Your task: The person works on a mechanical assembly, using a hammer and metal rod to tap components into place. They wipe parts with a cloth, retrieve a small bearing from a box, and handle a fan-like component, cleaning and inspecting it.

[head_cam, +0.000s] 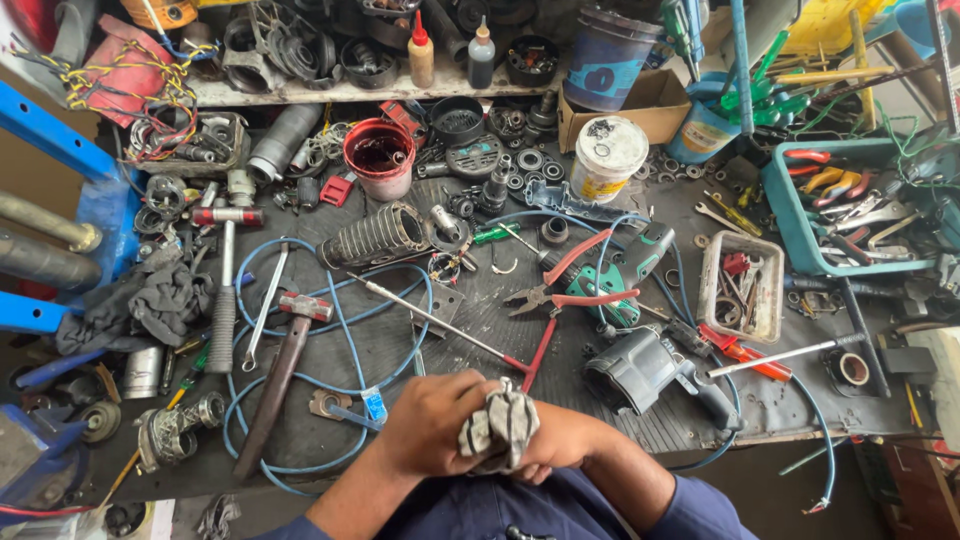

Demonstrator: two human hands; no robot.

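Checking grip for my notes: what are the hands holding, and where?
A grey rag, bunched between both hands: left hand wraps its side, right hand underneath.

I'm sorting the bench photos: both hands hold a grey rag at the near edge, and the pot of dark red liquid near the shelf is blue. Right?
Not quite. In the head view the pot is red; both hands do hold the grey rag.

Even daylight across my view, soft shadows under the tools, brighter toward the upper right, dim lower corners, sharp focus mid-bench, slight wide-angle bending at the edges, no glare I can spot
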